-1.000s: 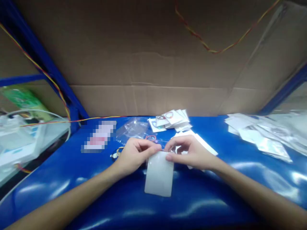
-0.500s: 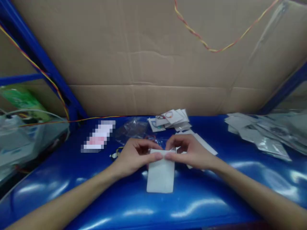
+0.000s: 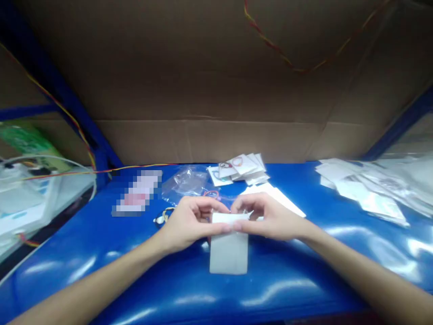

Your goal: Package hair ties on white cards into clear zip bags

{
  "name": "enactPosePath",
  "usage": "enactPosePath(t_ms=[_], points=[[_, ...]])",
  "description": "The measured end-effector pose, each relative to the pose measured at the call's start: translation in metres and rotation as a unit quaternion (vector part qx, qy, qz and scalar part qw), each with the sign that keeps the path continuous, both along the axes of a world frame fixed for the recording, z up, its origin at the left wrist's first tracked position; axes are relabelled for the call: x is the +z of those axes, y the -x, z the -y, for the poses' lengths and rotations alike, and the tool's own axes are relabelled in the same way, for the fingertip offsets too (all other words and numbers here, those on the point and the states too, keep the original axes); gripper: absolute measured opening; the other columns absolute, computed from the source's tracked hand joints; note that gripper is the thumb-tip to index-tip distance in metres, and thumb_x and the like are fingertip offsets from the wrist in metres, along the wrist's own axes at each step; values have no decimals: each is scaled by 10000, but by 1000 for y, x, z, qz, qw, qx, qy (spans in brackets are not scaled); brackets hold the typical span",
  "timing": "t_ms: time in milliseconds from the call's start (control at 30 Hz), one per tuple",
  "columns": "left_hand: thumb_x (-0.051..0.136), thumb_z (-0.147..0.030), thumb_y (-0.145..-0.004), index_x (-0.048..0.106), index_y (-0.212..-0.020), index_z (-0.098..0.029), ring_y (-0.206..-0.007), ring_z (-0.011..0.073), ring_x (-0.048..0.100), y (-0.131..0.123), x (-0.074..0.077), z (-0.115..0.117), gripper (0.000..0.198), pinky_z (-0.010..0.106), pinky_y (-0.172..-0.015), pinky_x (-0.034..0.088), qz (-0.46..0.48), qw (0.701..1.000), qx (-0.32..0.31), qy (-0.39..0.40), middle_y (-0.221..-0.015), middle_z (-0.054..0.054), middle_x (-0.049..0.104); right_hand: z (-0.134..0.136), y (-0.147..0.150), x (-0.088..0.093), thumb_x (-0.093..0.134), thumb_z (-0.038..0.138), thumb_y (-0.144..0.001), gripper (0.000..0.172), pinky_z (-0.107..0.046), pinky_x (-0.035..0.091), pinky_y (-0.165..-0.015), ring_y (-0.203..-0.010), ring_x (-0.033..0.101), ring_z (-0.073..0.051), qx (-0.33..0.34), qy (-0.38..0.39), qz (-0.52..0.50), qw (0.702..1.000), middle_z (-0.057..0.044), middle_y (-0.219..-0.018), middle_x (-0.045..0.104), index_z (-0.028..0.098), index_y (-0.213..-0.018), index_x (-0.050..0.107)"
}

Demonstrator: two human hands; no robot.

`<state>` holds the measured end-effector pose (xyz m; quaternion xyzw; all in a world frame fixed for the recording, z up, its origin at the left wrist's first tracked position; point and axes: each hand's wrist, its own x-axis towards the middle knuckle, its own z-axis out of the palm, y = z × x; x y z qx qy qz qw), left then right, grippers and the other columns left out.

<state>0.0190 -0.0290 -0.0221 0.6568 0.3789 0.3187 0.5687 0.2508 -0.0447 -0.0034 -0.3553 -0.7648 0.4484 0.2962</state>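
Note:
A white card [image 3: 229,255], apparently in a clear plastic sleeve, hangs upright between my two hands over the blue surface. My left hand [image 3: 190,224] pinches its upper left edge with the thumb in front. At the upper right, my right hand [image 3: 267,216] grips the same edge, its thumb tip touching the left one. A small clear flap sticks up beside the right fingers. Behind the hands lie a crumpled clear plastic bag [image 3: 186,183], a red loop [image 3: 211,194] and white cards [image 3: 284,201], partly hidden by the right hand.
Small cards with coloured loops [image 3: 241,167] are piled at the back. Packed flat sleeves [image 3: 379,198] spread at the right. A pixelated pink-and-white item [image 3: 138,193] lies left, near a dark corded piece [image 3: 163,217]. A twisted red-yellow wire [image 3: 270,44] droops before the cardboard wall [image 3: 209,99].
My thumbs have slid slightly lower on the white card, and its top edge now appears folded or flared near the right fingers. The picture's background has become darker.

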Motion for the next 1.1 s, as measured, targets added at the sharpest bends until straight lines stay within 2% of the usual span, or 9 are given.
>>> enactPosePath(t_ms=[200,300,467,667,767,900,967,1033,1100], points=[[904,-292,-678,740,-860,-133,-658,165,705,1,-1,-1,292,246,-598,549,5,1000,-23,17,-776,34,775,-4,1,-4,769,445,-855,278,-229,445,-593,-711,591,-138,-22,24,-28,999,-33,-846,719,168,-875,756],[890,-290,-715,693,-921,-149,-705,176,735,0,0,1,318,260,-642,575,38,998,-31,39,-810,28,783,-6,1,-8,818,462,-797,320,-219,445,-542,-665,573,-125,-47,55,-59,996,-41,-867,714,159,-873,745],[878,-248,-750,627,-999,-174,-839,188,770,-2,-1,2,361,267,-748,591,78,994,-52,58,-889,27,803,-7,1,-11,863,470,-735,374,-202,430,-446,-530,526,-94,-80,88,-64,991,-3,-745,662,158,-906,748],[861,-261,-769,607,-1028,-175,-865,213,777,-2,0,3,373,275,-737,585,51,993,-80,73,-930,66,808,-9,-4,-5,737,534,-861,378,-189,384,-422,-453,503,-72,-5,126,-22,992,29,-624,596,157,-855,720],[817,-279,-819,565,-1139,-189,-880,219,771,-2,4,5,416,288,-743,585,60,991,-91,75,-975,78,797,-10,-5,-3,699,550,-886,400,-191,381,-410,-434,505,-75,1,149,-31,988,32,-596,587,151,-851,707],[775,-311,-865,451,-1351,-234,-871,224,762,-2,5,7,589,303,-722,589,72,990,-82,86,-1023,74,780,-10,-4,-4,729,519,-871,364,-190,416,-422,-456,535,-88,-39,165,-60,984,29,-605,606,158,-902,697],[777,-324,-865,544,-1289,-211,-882,218,754,-2,3,7,497,287,-732,582,46,991,-91,87,-1005,65,783,-10,-3,-4,748,503,-858,348,-197,442,-442,-479,568,-98,-52,173,-74,981,22,-643,635,168,-927,681],[776,-351,-860,663,-1101,-164,-824,203,746,-2,0,6,324,265,-701,571,7,991,-103,87,-935,60,787,-10,-4,-4,781,476,-833,337,-200,445,-458,-502,572,-98,-58,172,-89,979,19,-687,652,175,-930,666],[766,-378,-862,696,-1007,-141,-755,203,739,-2,-2,7,286,273,-650,573,-17,988,-116,100,-895,68,785,-11,-5,-5,818,444,-801,331,-196,425,-477,-542,555,-90,-54,164,-100,980,20,-729,647,176,-904,654]])
